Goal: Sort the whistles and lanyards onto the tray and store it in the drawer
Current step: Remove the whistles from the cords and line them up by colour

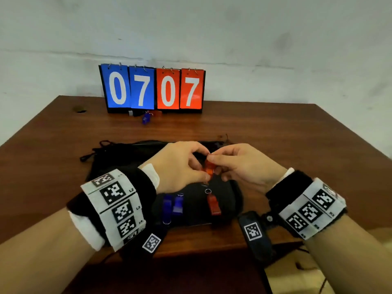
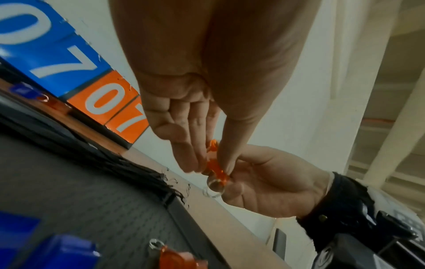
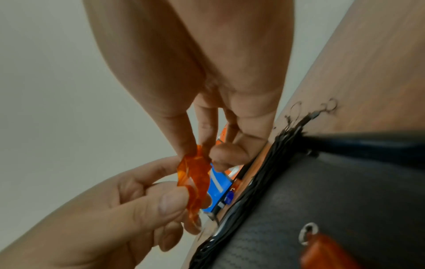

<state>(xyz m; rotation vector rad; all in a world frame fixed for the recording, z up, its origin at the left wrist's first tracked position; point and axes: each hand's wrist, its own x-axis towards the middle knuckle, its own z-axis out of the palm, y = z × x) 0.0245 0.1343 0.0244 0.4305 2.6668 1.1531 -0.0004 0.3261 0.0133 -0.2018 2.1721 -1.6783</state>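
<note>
Well, I see a brown wooden table (image 1: pixel 286 132) against a white wall (image 1: pixel 275 39), a flip scoreboard (image 1: pixel 151 89) reading 07 07 at its far edge, a loose blue whistle (image 1: pixel 146 118) just before it. The near black tray (image 1: pixel 231 200) carries two blue whistles (image 1: pixel 166 205) left and a second orange whistle (image 1: pixel 213 203) right; black lanyards (image 1: pixel 118 155) bunch along its far edge. My left hand (image 1: pixel 178 166) and right hand (image 1: pixel 244 164) both pinch the held orange whistle (image 1: pixel 209 166) above the tray, covering its middle. Something reddish behind that loose blue whistle is blurred.

held whistle (image 3: pixel 195 183): translucent glossy orange plastic | tray (image 3: pixel 345 191): matt textured black | table (image 1: pixel 275 132): smooth wood
</note>
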